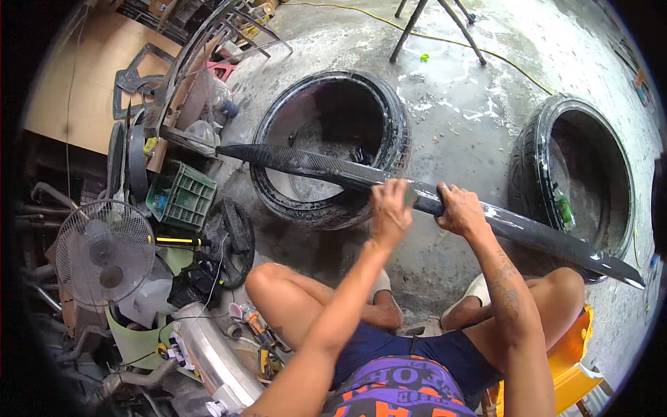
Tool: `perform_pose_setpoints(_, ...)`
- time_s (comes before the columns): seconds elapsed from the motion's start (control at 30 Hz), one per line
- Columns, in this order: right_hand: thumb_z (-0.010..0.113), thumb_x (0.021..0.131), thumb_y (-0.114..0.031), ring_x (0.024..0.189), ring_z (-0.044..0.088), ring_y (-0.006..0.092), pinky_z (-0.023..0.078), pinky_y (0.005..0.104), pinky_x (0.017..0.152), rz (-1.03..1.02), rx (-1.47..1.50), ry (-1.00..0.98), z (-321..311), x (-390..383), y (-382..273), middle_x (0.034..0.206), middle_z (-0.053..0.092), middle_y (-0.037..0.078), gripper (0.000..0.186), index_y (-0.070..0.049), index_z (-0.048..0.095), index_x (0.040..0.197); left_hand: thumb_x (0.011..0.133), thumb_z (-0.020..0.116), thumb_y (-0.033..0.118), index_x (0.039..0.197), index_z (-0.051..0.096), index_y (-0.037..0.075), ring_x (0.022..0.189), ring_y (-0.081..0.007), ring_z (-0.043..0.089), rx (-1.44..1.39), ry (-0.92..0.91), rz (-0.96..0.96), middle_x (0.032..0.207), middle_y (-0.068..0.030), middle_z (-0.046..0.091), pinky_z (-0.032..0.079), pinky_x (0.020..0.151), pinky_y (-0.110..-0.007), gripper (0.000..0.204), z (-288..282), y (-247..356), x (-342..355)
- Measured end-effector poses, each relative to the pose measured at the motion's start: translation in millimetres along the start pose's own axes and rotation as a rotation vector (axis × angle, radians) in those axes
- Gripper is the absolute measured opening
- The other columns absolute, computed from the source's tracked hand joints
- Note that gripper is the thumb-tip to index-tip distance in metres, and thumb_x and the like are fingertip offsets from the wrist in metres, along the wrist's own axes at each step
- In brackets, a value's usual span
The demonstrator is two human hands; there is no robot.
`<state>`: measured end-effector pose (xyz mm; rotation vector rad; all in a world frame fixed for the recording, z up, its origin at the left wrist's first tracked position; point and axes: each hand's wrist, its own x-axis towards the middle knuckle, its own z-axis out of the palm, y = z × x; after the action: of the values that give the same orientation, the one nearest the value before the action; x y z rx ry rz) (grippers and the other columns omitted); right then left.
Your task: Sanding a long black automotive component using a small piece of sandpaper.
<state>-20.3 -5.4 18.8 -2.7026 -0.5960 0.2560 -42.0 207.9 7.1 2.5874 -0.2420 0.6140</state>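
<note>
A long, dark, glossy car trim strip with a carbon-fibre weave [306, 163] lies across two tyres in front of me, tapering to a point at each end. My right hand [460, 210] is closed around its edge just right of the middle. Slightly left of that, my left hand [392, 212] presses on the strip with its fingers bent over a small dark pad [411, 195], mostly hidden by the hand. Wet-looking pale patches shine on the strip's surface. Below it stand the left tyre [399, 132] and the right tyre [531, 149], both lying on their sides.
At my left are a wire-guard fan [104, 254], a green crate [182, 194], a steering wheel [237, 243] and a silver metal canister [212, 358]. A yellow plastic seat [577, 368] shows at the lower right. Metal stand legs [410, 31] and a yellow cable [514, 64] are farther off.
</note>
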Motion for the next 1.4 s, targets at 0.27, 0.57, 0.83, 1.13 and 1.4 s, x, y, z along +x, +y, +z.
perform_pose_setpoints(0.27, 0.074, 0.070, -0.021, 0.092, 0.068, 0.0374, 0.055, 0.0463, 0.081, -0.017, -0.036, 0.013, 8, 0, -3, 0.096, 0.066, 0.019, 0.058, -0.004, 0.056, 0.122, 0.090, 0.061, 0.019, 0.106, 0.060, 0.003, 0.101, -0.0367, 0.052, 0.089, -0.021, -0.030, 0.109, -0.0174, 0.059, 0.038, 0.090, -0.050, 0.023, 2, -15, 2)
perform_pose_setpoints(0.57, 0.074, 0.075, -0.017, 0.100, 0.066, 0.0355, 0.054, 0.0453, 0.084, -0.033, -0.033, 0.000, 5, -2, -14, 0.102, 0.065, 0.018, 0.056, -0.004, 0.056, 0.126, 0.092, 0.063, 0.022, 0.113, 0.058, 0.003, 0.098, -0.0360, 0.051, 0.196, 0.140, -0.194, 0.105, -0.0175, 0.057, 0.038, 0.087, -0.049, 0.028, -28, -80, 17)
perform_pose_setpoints(0.83, 0.073, 0.074, -0.013, 0.098, 0.063, 0.0351, 0.050, 0.0442, 0.081, -0.061, -0.131, 0.147, 26, -16, -3, 0.102, 0.060, 0.017, 0.057, -0.005, 0.055, 0.128, 0.091, 0.063, 0.016, 0.113, 0.059, 0.002, 0.097, -0.0361, 0.052, 0.081, 0.034, -0.024, 0.107, -0.0175, 0.057, 0.038, 0.087, -0.046, 0.026, -14, -34, 5)
perform_pose_setpoints(1.13, 0.067, 0.077, -0.011, 0.094, 0.062, 0.0348, 0.048, 0.0443, 0.078, -0.052, -0.143, 0.181, 28, -17, -1, 0.098, 0.057, 0.017, 0.045, -0.004, 0.056, 0.120, 0.078, 0.069, 0.017, 0.107, 0.060, 0.003, 0.096, -0.0359, 0.052, -0.071, 0.026, -0.043, 0.103, -0.0184, 0.058, 0.039, 0.081, -0.049, 0.033, 20, 45, -18)
perform_pose_setpoints(1.4, 0.066, 0.078, -0.011, 0.097, 0.062, 0.0349, 0.048, 0.0439, 0.079, -0.063, -0.186, 0.175, 33, -13, -5, 0.100, 0.059, 0.018, 0.042, -0.004, 0.056, 0.118, 0.085, 0.060, 0.012, 0.095, 0.059, 0.002, 0.089, -0.0382, 0.052, 0.057, 0.192, -0.136, 0.089, -0.0182, 0.055, 0.039, 0.083, -0.052, 0.014, -3, -39, 1)
